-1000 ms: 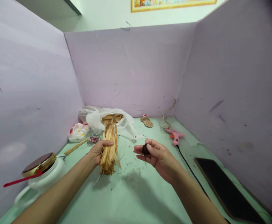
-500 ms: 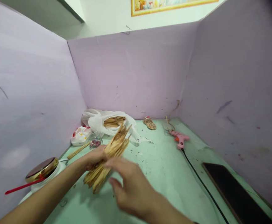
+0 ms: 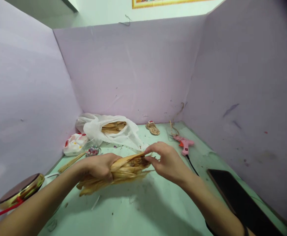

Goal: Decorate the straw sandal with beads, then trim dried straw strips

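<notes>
A bundle of dried corn husks (image 3: 126, 170) lies nearly level above the green table, its frayed dark tips toward the right. My left hand (image 3: 102, 166) is wrapped round its middle. At the right end, my right hand (image 3: 164, 162) pinches the tip of one husk between thumb and fingers. More husk-like strips (image 3: 113, 127) show through the opening of a white plastic bag (image 3: 89, 127) behind the hands.
A pink glue gun (image 3: 184, 144) with a black cord lies right of centre, near a dark flat device (image 3: 236, 196). A small woven piece (image 3: 153, 127) rests at the back. At left are a dish of beads (image 3: 92, 151), a white packet (image 3: 75, 144) and a gold-rimmed lid (image 3: 21, 191).
The bundle has turned from steeply slanted to nearly level. My right hand has moved up and right from beside it and now grips a husk tip. The view has shifted slightly.
</notes>
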A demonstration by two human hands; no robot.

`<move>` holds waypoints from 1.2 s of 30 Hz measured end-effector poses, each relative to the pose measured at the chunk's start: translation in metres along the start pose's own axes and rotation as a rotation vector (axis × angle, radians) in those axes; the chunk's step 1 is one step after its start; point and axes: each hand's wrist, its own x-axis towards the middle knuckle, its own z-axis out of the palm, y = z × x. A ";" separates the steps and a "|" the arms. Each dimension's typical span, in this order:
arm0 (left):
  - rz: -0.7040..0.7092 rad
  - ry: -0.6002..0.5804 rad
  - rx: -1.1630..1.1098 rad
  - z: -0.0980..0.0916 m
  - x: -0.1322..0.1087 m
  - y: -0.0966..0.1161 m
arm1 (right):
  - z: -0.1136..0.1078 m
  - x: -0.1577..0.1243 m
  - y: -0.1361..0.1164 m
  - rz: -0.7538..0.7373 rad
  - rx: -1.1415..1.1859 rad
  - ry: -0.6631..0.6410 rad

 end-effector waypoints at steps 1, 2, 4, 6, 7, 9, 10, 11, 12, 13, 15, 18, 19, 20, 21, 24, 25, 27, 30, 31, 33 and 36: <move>0.009 0.000 0.040 -0.001 0.003 0.000 | 0.001 -0.002 0.000 0.026 0.003 -0.035; 0.021 0.015 0.073 -0.002 0.007 0.000 | 0.004 -0.004 0.000 0.074 0.020 -0.086; 0.060 0.062 0.138 -0.001 0.016 0.001 | 0.011 -0.011 0.001 0.211 0.090 -0.225; 0.121 0.106 0.195 0.004 0.025 0.002 | 0.022 -0.019 0.001 0.319 0.205 -0.399; 0.151 0.121 0.210 0.007 0.029 0.003 | 0.029 -0.023 0.000 0.338 0.269 -0.482; 0.191 0.154 0.258 0.011 0.032 0.002 | 0.042 -0.031 -0.003 0.348 0.392 -0.593; 0.194 0.177 0.302 0.012 0.031 0.001 | 0.049 -0.034 -0.005 0.355 0.430 -0.629; 0.170 0.210 0.364 0.011 0.028 -0.001 | 0.055 -0.037 -0.007 0.359 0.447 -0.656; 0.119 0.253 0.435 0.009 0.024 -0.005 | 0.059 -0.038 -0.009 0.359 0.439 -0.669; 0.046 0.302 0.504 0.006 0.018 -0.009 | 0.063 -0.039 -0.010 0.356 0.413 -0.673; -0.146 0.400 0.589 -0.002 0.005 -0.020 | 0.066 -0.037 -0.011 0.343 0.311 -0.680; -0.450 0.464 0.607 -0.007 -0.012 -0.043 | 0.064 -0.029 -0.009 0.338 0.129 -0.663; -0.542 0.453 0.604 -0.006 -0.016 -0.051 | 0.062 -0.026 -0.009 0.340 0.084 -0.651; -0.622 0.431 0.599 -0.003 -0.018 -0.059 | 0.060 -0.024 -0.008 0.344 0.053 -0.635; -0.683 0.402 0.593 0.002 -0.020 -0.066 | 0.059 -0.022 -0.008 0.350 0.029 -0.620; -0.771 0.343 0.577 0.018 -0.019 -0.082 | 0.062 -0.019 -0.009 0.402 -0.011 -0.576; -0.780 0.344 0.576 0.022 -0.018 -0.086 | 0.064 -0.020 -0.008 0.432 -0.003 -0.556; -0.788 0.372 0.579 0.027 -0.016 -0.091 | 0.070 -0.021 -0.006 0.503 0.034 -0.511; -0.779 0.455 0.570 0.028 -0.016 -0.094 | 0.078 -0.024 -0.003 0.592 0.070 -0.460; -0.774 0.488 0.555 0.027 -0.017 -0.094 | 0.081 -0.024 -0.003 0.600 0.081 -0.451; -0.766 0.560 0.503 0.023 -0.019 -0.095 | 0.089 -0.022 -0.004 0.594 0.132 -0.437; -0.736 0.676 0.386 0.016 -0.025 -0.097 | 0.108 -0.013 -0.009 0.605 0.279 -0.388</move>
